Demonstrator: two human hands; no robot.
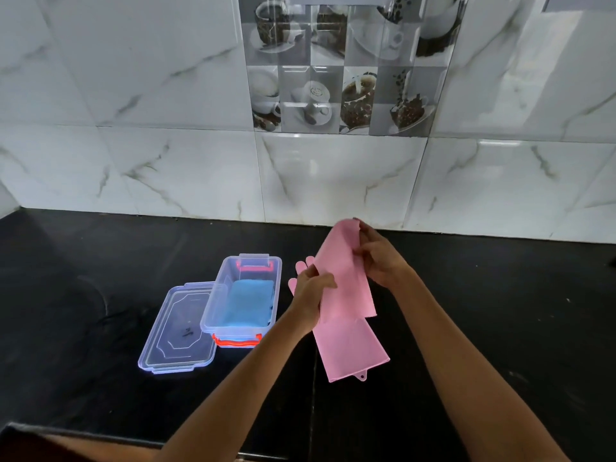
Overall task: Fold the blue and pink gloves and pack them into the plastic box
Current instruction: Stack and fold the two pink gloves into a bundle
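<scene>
A clear plastic box (213,313) with orange clips stands open on the black counter, left of my hands. The blue gloves (246,306) lie folded inside it. Both hands hold the pink gloves (346,295) above the counter. My left hand (311,295) pinches them at the left edge near the finger end, whose pink fingertips stick out behind it. My right hand (380,258) grips the raised upper part, which is bent over. A cuff end with a small hanging tab (361,376) lies flat on the counter.
The box's clear lid (178,331) lies flat on the counter, touching the box's left side. A marble-tiled wall (300,175) rises behind the black counter (100,261). The counter's front edge runs along the bottom of the view.
</scene>
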